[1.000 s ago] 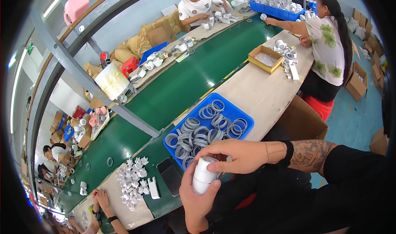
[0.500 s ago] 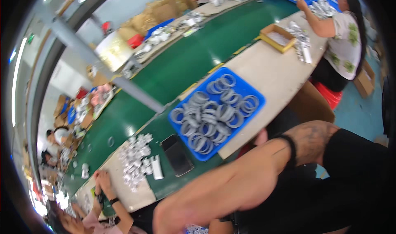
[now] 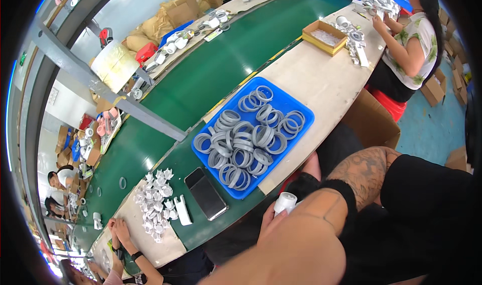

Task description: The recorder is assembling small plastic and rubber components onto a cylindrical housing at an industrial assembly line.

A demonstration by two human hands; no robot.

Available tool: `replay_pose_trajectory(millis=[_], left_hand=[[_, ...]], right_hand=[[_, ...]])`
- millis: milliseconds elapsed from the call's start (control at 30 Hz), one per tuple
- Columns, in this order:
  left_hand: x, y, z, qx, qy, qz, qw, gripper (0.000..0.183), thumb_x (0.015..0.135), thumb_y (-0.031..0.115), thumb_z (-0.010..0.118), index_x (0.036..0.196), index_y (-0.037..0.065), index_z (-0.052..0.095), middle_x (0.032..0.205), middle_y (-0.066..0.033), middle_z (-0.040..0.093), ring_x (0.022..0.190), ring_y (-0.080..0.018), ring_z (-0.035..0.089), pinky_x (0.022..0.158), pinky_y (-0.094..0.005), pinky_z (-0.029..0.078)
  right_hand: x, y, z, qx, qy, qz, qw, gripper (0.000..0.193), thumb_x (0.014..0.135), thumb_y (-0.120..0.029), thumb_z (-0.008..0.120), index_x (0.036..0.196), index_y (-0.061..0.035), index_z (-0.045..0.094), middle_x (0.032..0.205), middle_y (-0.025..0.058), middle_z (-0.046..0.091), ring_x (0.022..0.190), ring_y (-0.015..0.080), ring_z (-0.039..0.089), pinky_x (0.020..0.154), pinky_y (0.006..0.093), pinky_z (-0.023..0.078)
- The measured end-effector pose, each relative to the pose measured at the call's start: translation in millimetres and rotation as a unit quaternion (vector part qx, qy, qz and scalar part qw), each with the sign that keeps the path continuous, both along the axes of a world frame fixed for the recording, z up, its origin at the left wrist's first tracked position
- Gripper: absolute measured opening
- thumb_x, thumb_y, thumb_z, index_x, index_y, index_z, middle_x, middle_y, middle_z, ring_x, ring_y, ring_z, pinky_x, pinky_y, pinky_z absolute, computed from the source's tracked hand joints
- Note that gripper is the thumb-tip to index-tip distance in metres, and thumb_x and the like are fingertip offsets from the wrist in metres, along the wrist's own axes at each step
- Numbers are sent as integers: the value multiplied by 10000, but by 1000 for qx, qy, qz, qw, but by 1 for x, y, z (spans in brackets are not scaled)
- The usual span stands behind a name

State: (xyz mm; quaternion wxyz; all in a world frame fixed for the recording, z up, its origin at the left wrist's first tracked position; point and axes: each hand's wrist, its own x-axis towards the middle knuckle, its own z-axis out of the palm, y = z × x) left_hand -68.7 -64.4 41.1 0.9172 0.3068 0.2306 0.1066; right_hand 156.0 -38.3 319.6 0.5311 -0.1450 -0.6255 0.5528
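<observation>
A white plastic cup-shaped part point(image 3: 285, 202) is gripped in the fingers of my left hand point(image 3: 268, 224), just off the near edge of the table. My left wrist is hidden behind a large bare forearm point(image 3: 286, 252) that crosses the foreground, with a black band point(image 3: 344, 197) and tattooed skin above it. No fingers of my right hand can be made out. Across the table edge from the held part lies a blue tray point(image 3: 307, 134) of grey rings point(image 3: 242, 140). A black phone point(image 3: 206, 193) rests left of the tray.
Left of the phone are piled small white parts point(image 3: 155, 199) and a white strip point(image 3: 183, 210). A co-worker's hands point(image 3: 119, 232) rest beyond them. A yellow box point(image 3: 325, 38) stands near another person point(image 3: 411, 54) at the right. A grey post point(image 3: 125, 104) rises beside the green belt point(image 3: 201, 79).
The white cup-shaped part has come into view, held in my hand. The foreground forearm has shifted lower and right. The whole view has moved slightly, and the far-right person's arms have moved.
</observation>
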Motion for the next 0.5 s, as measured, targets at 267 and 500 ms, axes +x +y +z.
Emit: replay_pose_trajectory(millis=[267, 500], left_hand=[[-15, -11, 92, 69, -87, -5, 994, 822, 994, 371, 835, 1646, -23, 526, 1547, -131, 657, 1452, -256, 616, 1253, -426, 450], [7, 16, 153, 30, -141, -98, 985, 873, 975, 401, 872, 1658, -2, 508, 1512, -79, 651, 1401, -193, 603, 1226, -365, 441]], right_hand=[[37, -48, -19, -13, -313, -115, 943, 535, 1038, -430, 812, 1353, -11, 708, 1211, 135, 691, 1075, 285, 694, 927, 419, 579], [38, -92, -21, 82, -395, -180, 897, 630, 907, -411, 953, 1395, -70, 747, 1179, 111, 717, 1020, 307, 744, 850, 387, 598]])
